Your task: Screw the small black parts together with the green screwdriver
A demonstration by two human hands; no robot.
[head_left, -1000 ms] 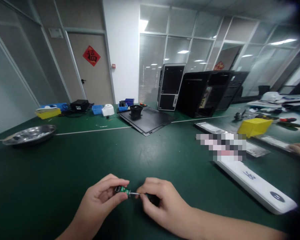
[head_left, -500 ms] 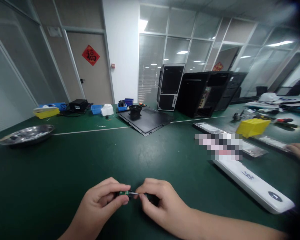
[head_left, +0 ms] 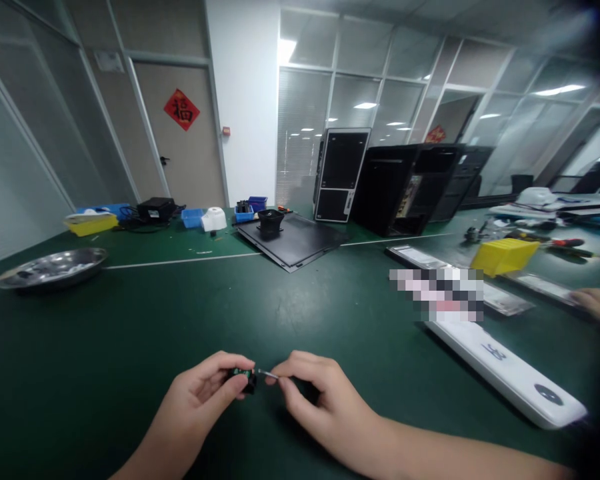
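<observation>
Near the front of the green table, my left hand [head_left: 203,393] pinches a small black part with a green circuit board [head_left: 249,381] between thumb and fingers. Facing it, my right hand [head_left: 325,397] grips a thin metal rod [head_left: 269,375] whose tip points left at the part. A narrow gap shows between the tip and the part. The rest of the rod is hidden in my right fingers, so its kind cannot be made out.
A metal dish [head_left: 55,269] stands at left. Ahead, a black panel [head_left: 300,243] bears a black cup-shaped piece [head_left: 270,223]. At right lie a long white casing [head_left: 505,367] and a yellow bin [head_left: 505,257]; another person's hand [head_left: 597,303] reaches in. Computer cases [head_left: 343,173] stand behind.
The rod's tip has come away from the black part, leaving a gap. My left hand has shifted slightly left and turned the part, so more of its black side shows.
</observation>
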